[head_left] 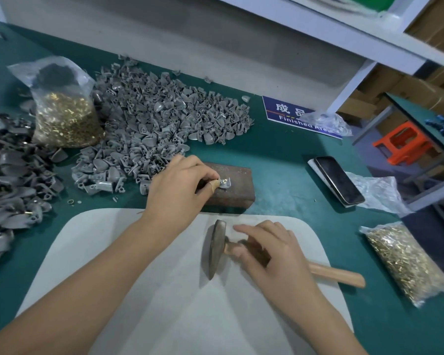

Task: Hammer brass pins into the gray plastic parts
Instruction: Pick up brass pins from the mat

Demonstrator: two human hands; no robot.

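My left hand [180, 185] pinches a small gray plastic part [225, 182] against the top of a rusty brown metal block [237, 190]; a glint of brass shows on the part. My right hand [267, 248] rests over the neck of a hammer [217, 248] that lies on a white mat [144, 290], fingers loosely curled on the wooden handle [336, 274] just behind the dark metal head. A big heap of gray plastic parts [154, 124] lies behind the block. One bag of brass pins [67, 121] stands at the left, another bag of brass pins [405, 262] lies at the right.
A second, darker heap of parts [13, 180] covers the far left of the green table. A phone [337, 180] lies right of the block beside crumpled plastic [379, 193]. A blue "Finished Area" sign [290, 114] and a white shelf frame [349, 83] stand behind. An orange stool [403, 147] sits beyond the table edge.
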